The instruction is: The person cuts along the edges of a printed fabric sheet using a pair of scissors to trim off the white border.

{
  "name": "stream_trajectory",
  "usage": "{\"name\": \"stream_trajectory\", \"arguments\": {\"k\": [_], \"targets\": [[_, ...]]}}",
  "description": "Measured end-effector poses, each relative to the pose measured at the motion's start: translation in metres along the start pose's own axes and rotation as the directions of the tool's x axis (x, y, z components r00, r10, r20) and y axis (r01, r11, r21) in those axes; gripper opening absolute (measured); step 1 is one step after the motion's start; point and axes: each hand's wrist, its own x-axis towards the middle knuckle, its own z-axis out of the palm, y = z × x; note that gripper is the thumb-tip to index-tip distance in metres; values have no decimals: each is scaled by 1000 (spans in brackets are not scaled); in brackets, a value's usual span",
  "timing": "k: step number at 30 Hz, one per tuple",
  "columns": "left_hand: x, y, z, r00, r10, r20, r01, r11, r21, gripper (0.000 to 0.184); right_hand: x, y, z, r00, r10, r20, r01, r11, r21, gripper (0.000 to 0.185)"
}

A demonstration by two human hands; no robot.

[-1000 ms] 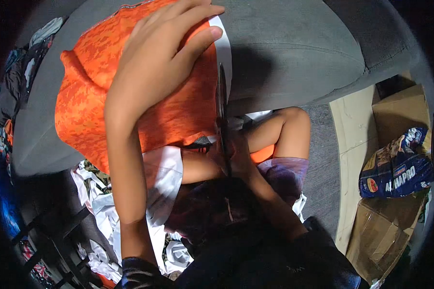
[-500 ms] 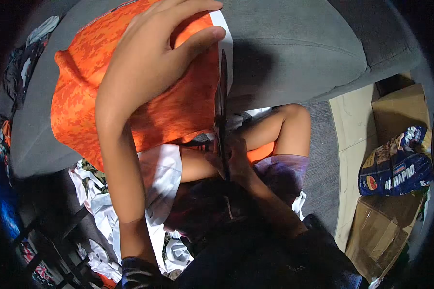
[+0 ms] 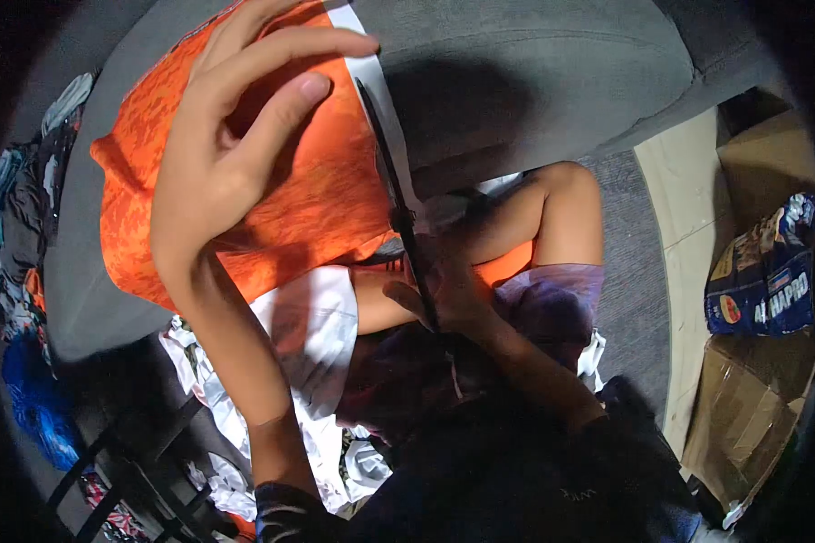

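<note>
Orange camouflage-patterned fabric (image 3: 326, 195) with a white strip (image 3: 380, 90) along its right edge lies over a grey cushion. My left hand (image 3: 235, 136) rests on the fabric, its fingers and thumb spread, fingertips close to the white strip. My right hand (image 3: 453, 285) grips large dark scissors (image 3: 394, 185), whose blades point up and slightly left along the seam between orange and white. The blades look nearly closed, and I cannot tell how far the cut runs. The scissor handles are partly lost in shadow within my right hand.
The grey cushion (image 3: 534, 81) spreads across the top. White fabric scraps (image 3: 231, 484) lie on the floor at lower left, near piled clothes (image 3: 27, 226). At right are a cardboard box (image 3: 747, 407) and a dark blue printed bag (image 3: 761, 281). My bent legs are below the fabric.
The view has shifted a little. My left hand has moved left and down, away from the scissors. The scissors now tilt further left along the white strip.
</note>
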Motion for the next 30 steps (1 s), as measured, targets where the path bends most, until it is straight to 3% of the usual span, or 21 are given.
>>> {"name": "stream_trajectory", "arguments": {"k": [2, 8, 13, 17, 22, 30], "targets": [[-1, 2, -4, 997, -16, 73, 16, 1000, -11, 26, 0, -2, 0, 999, -33, -6, 33, 999, -25, 32], [0, 1, -1, 996, 6, 90, -8, 1000, 19, 26, 0, -5, 2, 1000, 4, -2, -4, 997, 73, 32], [0, 2, 1, 998, -32, 63, 31, 999, 24, 28, 2, -5, 3, 998, -47, -40, 46, 999, -15, 33], [-1, 4, 0, 994, -79, 71, 78, 997, 5, 28, 1, -5, -2, 999, -19, 30, 19, 1000, -23, 26], [-1, 3, 0, 993, -89, 75, 92, 995, -32, 30, 3, -11, -4, 999, 36, 24, -34, 996, -84, 32], [0, 3, -2, 990, -99, 105, 104, 994, -45, 31, -1, -2, -2, 1000, 23, 6, -22, 998, -62, 33]]}}
